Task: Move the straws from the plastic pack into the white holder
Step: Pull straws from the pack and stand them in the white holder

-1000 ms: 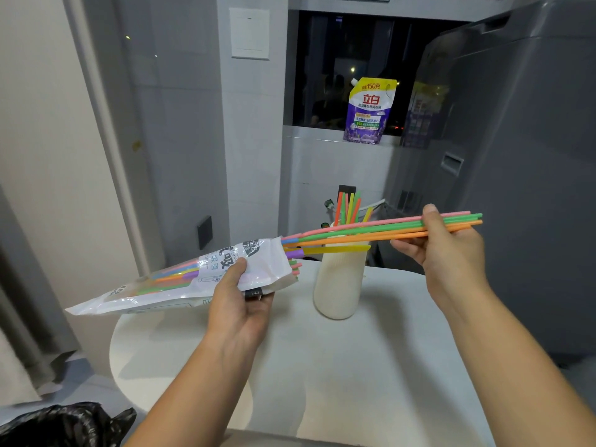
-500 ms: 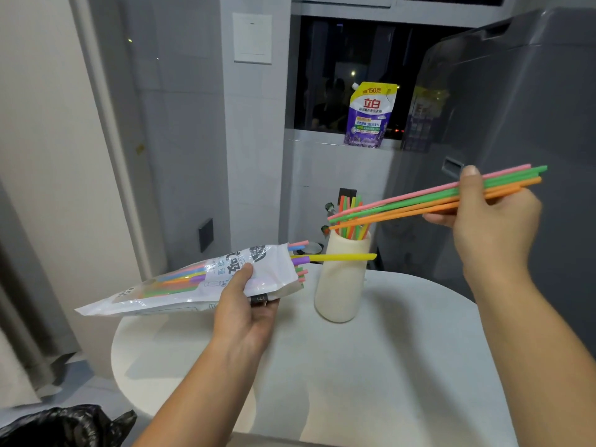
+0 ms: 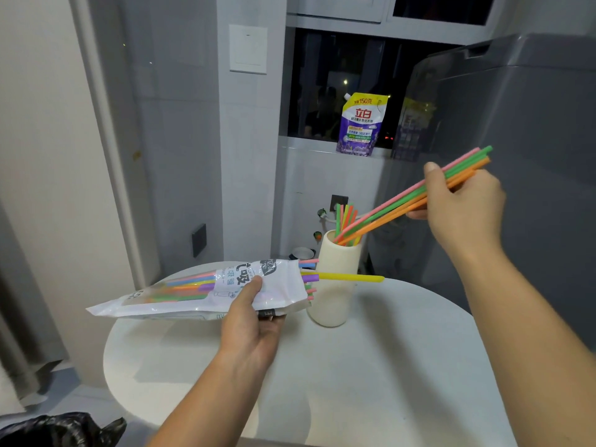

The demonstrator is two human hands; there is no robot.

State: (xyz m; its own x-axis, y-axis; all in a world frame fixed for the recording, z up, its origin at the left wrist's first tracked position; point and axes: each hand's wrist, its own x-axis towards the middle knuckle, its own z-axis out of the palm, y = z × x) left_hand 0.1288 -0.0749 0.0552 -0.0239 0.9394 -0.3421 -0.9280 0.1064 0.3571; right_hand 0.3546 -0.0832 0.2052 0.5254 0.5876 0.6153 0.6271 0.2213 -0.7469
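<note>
The right hand (image 3: 464, 204), in the right half of the frame, pinches a small bundle of straws (image 3: 403, 204) between thumb and fingers. I count about 4 or 5 in it: pink, green and orange. The bundle slants from the upper right down toward the centre, and its lower tips sit at the mouth of the white holder (image 3: 335, 279), among the straws already standing there. Whether the tips are past the rim or only at it, I cannot tell from here.

The white holder stands upright on the round white table (image 3: 371, 382), just above the middle of the frame, with a few green, orange and yellow straws poking out of its top.

The left hand (image 3: 254, 321), at lower centre, is closed around the open end of the plastic pack (image 3: 200, 295), thumb on top and fingers underneath. The pack lies nearly level above the table's left edge, its sealed end pointing to the left of the frame. Coloured straws show through its clear part, and several ends stick out of the opening toward the holder. 1 yellow straw (image 3: 351, 278) reaches furthest, crossing in front of the holder.

On the window ledge at upper centre stands a purple refill pouch (image 3: 361, 124). A grey appliance (image 3: 522, 156) fills the right side. A black bag (image 3: 58, 429) sits in the lower left corner.
</note>
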